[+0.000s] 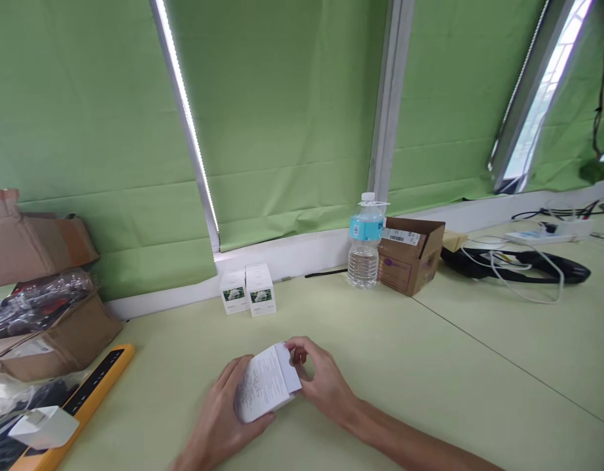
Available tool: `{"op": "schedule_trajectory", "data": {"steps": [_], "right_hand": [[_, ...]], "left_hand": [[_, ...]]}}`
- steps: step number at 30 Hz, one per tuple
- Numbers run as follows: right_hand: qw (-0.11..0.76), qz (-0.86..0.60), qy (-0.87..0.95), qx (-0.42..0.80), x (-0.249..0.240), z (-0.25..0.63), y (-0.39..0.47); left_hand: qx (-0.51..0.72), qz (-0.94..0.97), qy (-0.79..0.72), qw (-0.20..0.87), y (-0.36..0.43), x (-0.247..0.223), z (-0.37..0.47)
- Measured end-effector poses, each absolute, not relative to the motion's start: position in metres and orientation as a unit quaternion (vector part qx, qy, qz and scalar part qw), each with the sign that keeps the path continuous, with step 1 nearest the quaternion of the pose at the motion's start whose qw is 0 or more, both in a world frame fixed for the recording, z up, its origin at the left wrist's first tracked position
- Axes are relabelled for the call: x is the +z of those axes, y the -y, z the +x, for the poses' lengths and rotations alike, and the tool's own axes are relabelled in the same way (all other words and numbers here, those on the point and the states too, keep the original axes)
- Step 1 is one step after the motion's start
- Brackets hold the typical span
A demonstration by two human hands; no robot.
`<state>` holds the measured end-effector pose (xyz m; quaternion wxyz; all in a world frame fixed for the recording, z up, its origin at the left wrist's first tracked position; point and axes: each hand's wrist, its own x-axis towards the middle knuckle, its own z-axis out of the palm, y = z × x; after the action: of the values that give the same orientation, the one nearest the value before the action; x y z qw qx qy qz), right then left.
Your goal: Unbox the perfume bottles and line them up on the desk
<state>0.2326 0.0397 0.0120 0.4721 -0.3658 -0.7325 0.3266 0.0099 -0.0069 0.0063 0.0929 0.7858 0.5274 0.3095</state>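
A small white carton [265, 384] with lines of fine print on its side is held tilted just above or on the table. My left hand [226, 405] is wrapped round its left end, thumb along the near edge. At the other end an end flap [288, 369] sticks out. My right hand [324, 383] has its fingers and thumb curled at that flap, gripping its edges. The inside of the carton is hidden. Beyond my hands, two white boxes [233, 292] with a white-flower picture stand side by side by the wall.
A water bottle [364, 252] and an open brown cardboard box [404, 261] stand at the back. Rightward lie a black looped device [522, 265] and white cables. At left are stacked cartons [61, 340], a yellow power strip [103, 379] and a white plug adapter [44, 428] on the green table [429, 373].
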Motion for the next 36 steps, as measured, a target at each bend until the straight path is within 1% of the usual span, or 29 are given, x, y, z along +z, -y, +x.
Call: {"op": "schedule_trajectory", "data": {"steps": [3, 7, 12, 17, 21, 36], "right_hand": [[0.477, -0.366, 0.727, 0.331, 0.014, 0.232, -0.039], [0.433, -0.319, 0.792, 0.289, 0.017, 0.232, -0.038], [0.400, -0.300, 0.831, 0.244, 0.015, 0.235, -0.037], [0.344, -0.267, 0.859, 0.270, 0.010, 0.238, -0.040], [0.349, -0.267, 0.853, 0.280, 0.009, 0.236, -0.038], [0.365, -0.286, 0.848, 0.255, 0.009, 0.234, -0.034]], "left_hand": [[0.313, 0.783, -0.530, 0.089, 0.007, 0.008, 0.010], [0.304, 0.788, -0.530, 0.075, 0.009, 0.007, 0.009], [0.290, 0.801, -0.517, 0.084, 0.013, 0.009, 0.010], [0.280, 0.817, -0.496, 0.092, 0.015, 0.012, 0.013], [0.277, 0.815, -0.497, 0.104, 0.017, 0.015, 0.017], [0.281, 0.810, -0.502, 0.110, 0.019, 0.017, 0.022]]}}
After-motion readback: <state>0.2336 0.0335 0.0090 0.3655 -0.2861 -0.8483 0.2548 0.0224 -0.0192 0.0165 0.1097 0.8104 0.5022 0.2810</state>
